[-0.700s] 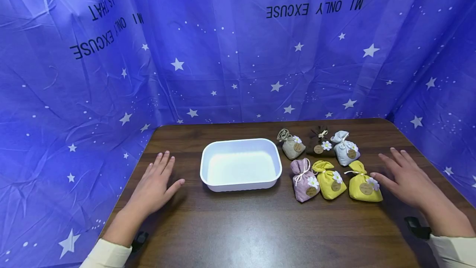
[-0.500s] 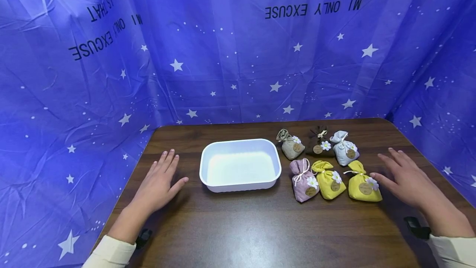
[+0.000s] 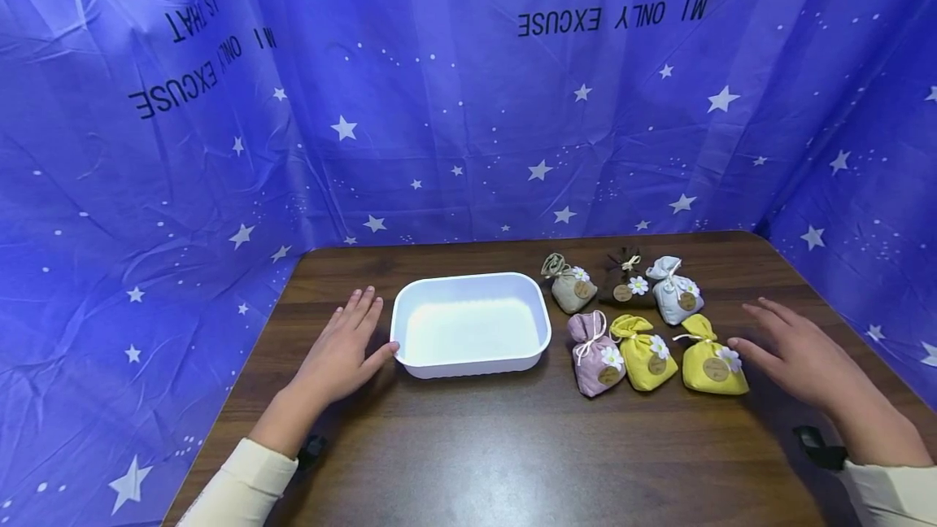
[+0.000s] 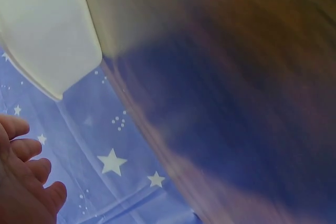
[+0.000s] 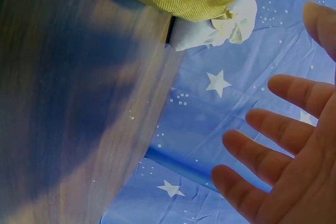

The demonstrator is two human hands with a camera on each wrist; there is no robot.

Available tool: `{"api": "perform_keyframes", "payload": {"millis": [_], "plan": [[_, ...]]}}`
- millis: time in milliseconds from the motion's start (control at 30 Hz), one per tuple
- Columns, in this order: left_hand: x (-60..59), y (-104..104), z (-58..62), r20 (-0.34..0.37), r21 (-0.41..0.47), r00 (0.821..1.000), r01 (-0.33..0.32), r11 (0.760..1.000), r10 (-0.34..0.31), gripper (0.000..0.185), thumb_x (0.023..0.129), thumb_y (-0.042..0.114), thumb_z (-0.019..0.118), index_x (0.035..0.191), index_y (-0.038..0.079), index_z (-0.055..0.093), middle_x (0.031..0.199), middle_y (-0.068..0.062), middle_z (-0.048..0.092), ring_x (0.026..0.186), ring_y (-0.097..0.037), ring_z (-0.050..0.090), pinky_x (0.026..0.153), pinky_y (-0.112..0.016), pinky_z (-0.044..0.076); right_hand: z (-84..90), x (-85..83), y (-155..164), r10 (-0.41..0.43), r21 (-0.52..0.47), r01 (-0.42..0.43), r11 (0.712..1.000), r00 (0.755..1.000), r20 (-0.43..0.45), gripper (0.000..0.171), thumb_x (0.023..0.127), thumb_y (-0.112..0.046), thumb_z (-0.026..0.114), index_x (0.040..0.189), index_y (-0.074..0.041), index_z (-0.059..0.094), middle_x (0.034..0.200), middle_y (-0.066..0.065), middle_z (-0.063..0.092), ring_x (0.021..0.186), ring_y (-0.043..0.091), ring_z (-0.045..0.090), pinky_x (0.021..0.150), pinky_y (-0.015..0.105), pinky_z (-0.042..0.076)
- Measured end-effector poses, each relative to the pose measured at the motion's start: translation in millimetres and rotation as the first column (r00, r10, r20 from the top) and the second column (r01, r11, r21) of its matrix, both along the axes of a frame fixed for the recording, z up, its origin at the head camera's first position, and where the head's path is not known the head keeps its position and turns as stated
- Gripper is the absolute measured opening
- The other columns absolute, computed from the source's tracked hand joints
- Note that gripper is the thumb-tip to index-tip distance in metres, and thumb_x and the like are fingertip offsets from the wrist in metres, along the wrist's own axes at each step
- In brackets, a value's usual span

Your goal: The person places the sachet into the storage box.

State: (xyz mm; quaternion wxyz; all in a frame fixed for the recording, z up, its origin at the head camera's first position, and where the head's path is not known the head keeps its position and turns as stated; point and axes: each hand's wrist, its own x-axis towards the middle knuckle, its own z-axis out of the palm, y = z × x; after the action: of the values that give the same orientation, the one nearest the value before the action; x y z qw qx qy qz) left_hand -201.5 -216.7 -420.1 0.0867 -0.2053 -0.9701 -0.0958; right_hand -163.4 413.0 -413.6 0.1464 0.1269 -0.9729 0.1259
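Note:
In the head view my left hand is held with straight fingers beside a white rectangular tray, its thumb tip right at the tray's left front corner. My right hand, fingers spread, holds nothing; its thumb is close to the right-hand yellow drawstring sachet. A second yellow sachet and a mauve sachet lie left of it. Behind them sit a khaki sachet, a dark brown one and a light grey one. Each bears a white flower and a round tag.
All stand on a dark wooden table with rounded back corners. A blue curtain with white stars and black lettering hangs along the back and both sides. A black strap sits on the right wrist.
My left hand has moved right, up to the tray's left side. The right hand stays nearly where it was, and the sachets have not moved on the table.

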Motion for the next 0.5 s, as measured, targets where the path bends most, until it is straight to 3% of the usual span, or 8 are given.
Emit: {"api": "perform_keyframes", "payload": {"millis": [300, 500], "plan": [[-8.2, 11.8, -4.1, -0.011, 0.003, 0.999, 0.041, 0.999, -0.041, 0.083, 0.098, 0.057, 0.05, 0.152, -0.003, 0.033, 0.162, -0.019, 0.02, 0.149, -0.037, 0.016, 0.118, -0.055, 0.019, -4.9, 1.6, -0.1, 0.039, -0.074, -0.035, 0.997, 0.998, 0.057, 0.056, 0.092, -0.026, 0.071, 0.126, 0.015, 0.053, 0.124, 0.042, 0.051, 0.112, 0.06, 0.048, 0.088, 0.069, 0.038], [-13.0, 15.8, -9.6, 0.004, -0.007, 0.999, 0.038, 0.999, -0.038, 0.088, 0.096, 0.062, 0.049, 0.153, -0.003, 0.031, 0.162, -0.019, 0.019, 0.15, -0.036, 0.014, 0.118, -0.055, 0.019, -8.5, 3.1, 0.0, 0.041, -0.17, -0.015, 0.985, 0.988, 0.15, 0.054, 0.095, -0.026, 0.068, 0.129, 0.012, 0.053, 0.124, 0.04, 0.055, 0.11, 0.058, 0.053, 0.083, 0.066, 0.043]]}}
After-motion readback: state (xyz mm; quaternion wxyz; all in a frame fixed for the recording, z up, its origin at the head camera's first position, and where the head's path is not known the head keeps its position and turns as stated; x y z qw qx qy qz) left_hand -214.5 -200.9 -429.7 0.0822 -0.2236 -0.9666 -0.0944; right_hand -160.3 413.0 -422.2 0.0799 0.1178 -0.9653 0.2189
